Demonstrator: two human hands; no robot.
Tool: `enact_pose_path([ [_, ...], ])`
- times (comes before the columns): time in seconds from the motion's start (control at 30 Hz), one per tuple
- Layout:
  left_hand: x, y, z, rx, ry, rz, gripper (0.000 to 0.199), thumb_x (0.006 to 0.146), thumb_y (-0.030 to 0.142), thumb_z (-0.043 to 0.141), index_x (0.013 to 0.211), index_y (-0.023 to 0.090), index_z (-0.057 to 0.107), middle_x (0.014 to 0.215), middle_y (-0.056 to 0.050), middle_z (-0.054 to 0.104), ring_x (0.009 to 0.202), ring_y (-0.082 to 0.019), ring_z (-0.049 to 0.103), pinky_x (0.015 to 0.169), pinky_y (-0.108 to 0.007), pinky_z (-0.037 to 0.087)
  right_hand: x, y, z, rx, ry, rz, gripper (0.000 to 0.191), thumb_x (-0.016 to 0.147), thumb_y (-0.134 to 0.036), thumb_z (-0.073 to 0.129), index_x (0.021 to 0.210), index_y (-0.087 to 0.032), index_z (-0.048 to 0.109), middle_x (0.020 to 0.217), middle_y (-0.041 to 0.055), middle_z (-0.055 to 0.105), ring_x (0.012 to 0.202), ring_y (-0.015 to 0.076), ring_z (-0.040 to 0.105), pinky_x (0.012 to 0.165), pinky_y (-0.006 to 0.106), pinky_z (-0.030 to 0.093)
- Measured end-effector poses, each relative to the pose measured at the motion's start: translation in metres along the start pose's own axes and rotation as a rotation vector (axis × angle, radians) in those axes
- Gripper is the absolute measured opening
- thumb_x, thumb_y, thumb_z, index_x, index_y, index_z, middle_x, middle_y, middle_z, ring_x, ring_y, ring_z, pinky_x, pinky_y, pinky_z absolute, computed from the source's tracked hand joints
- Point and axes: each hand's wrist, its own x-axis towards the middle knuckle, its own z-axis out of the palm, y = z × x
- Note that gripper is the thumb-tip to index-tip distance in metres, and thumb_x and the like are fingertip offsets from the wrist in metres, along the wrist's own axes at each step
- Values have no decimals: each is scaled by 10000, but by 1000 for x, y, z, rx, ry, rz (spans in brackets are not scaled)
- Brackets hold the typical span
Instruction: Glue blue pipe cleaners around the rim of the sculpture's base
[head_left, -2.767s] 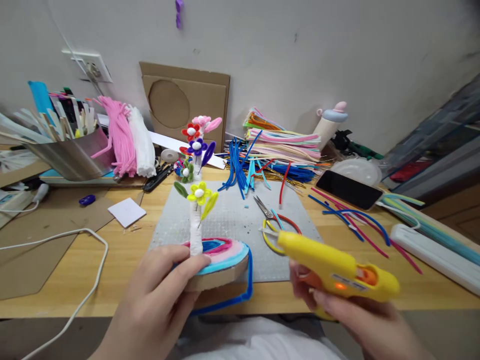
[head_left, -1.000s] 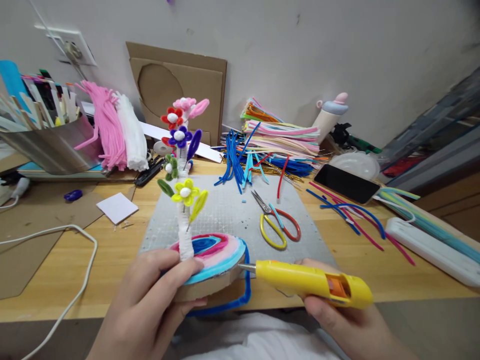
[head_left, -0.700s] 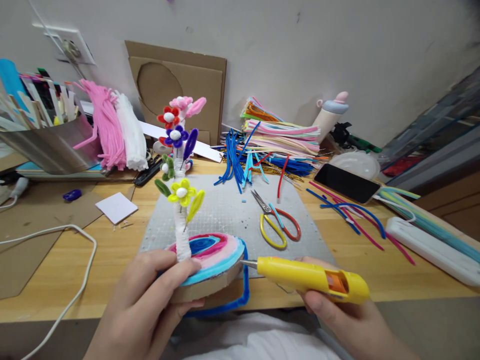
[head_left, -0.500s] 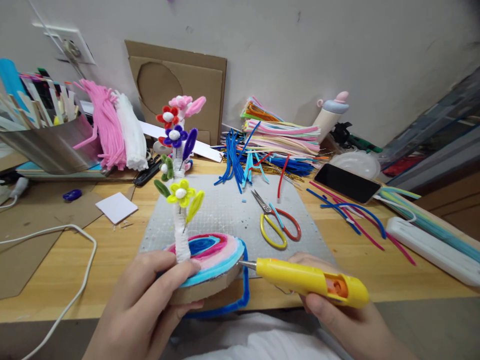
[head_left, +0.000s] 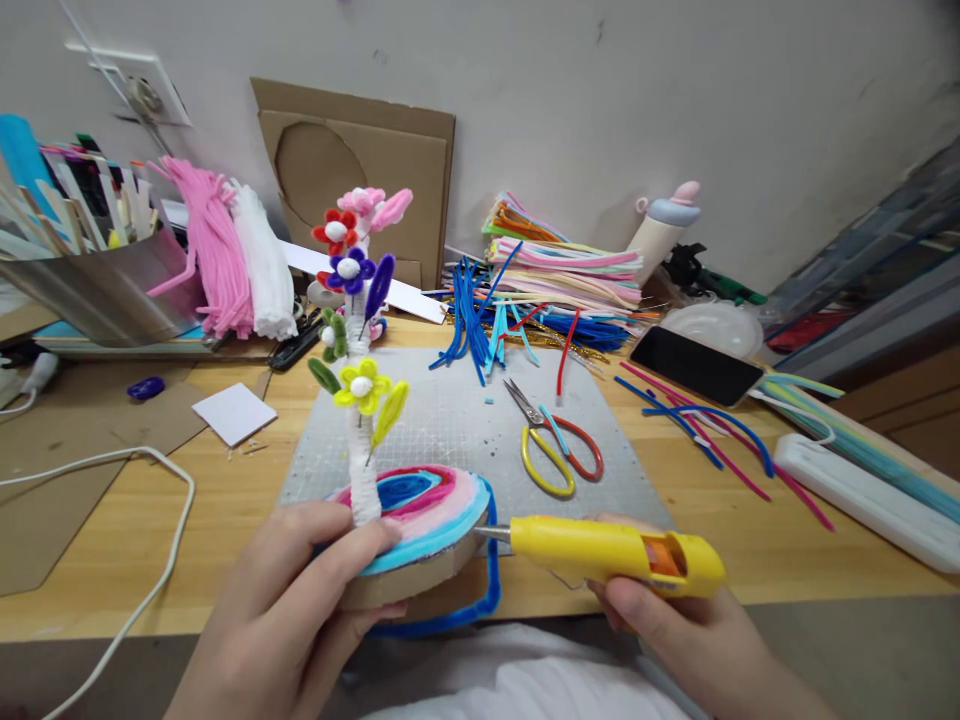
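My left hand (head_left: pixel 300 580) grips a round cardboard base (head_left: pixel 420 580), its top covered in pipe-cleaner rings of blue, crimson, pink and light blue. From the base rises a white wrapped stem (head_left: pixel 364 490) with pipe-cleaner flowers, a yellow flower (head_left: pixel 361 386) lowest and a purple flower (head_left: pixel 349 270) higher. My right hand (head_left: pixel 660 610) is closed around a yellow glue gun (head_left: pixel 607 550), whose metal nozzle points left at the base's right edge. A blue pipe cleaner (head_left: pixel 493 560) hangs from that edge and bends back under the base; its far end is hidden.
Scissors (head_left: pixel 551 440) lie open on the grey cutting mat (head_left: pixel 450 400). Behind are pipe-cleaner bundles (head_left: pixel 562 270) and a cardboard sheet (head_left: pixel 405 170). At right are a phone (head_left: pixel 697 365) and a white power strip (head_left: pixel 862 500); at left, a white cable (head_left: pixel 187 500) and a metal holder (head_left: pixel 105 290).
The glue gun has shifted slightly left and rolled a little in my right hand, its nozzle still at the base's edge. My left hand and the base stay nearly still.
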Motion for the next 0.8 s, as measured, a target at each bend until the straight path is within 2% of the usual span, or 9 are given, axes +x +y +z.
enact_pose_path([
  [0.17,-1,-1,-1,7,-1,-13,268,943,280,502,1207,297,546,1136,-42,525,1068,-186,547,917,-280,473,1,-8,-1,-34,-5,20,537,662,-607,754,1024,-223,654,609,-24,555,527,149,506,500,275,463],
  [0.5,0,0,-3,0,-14,13,274,951,245,485,1220,275,525,1129,-46,498,1085,-175,512,939,-259,444,8,-20,-4,-136,-68,-106,318,756,-511,696,853,-208,687,538,-34,523,492,138,492,490,259,465],
  [0.8,-3,-2,-2,-6,-17,-5,274,951,258,487,1219,290,532,1119,-46,499,1059,-174,526,917,-261,468,8,-17,-4,-182,-19,-69,325,715,-530,719,780,-216,663,516,-33,538,471,146,511,483,268,483],
])
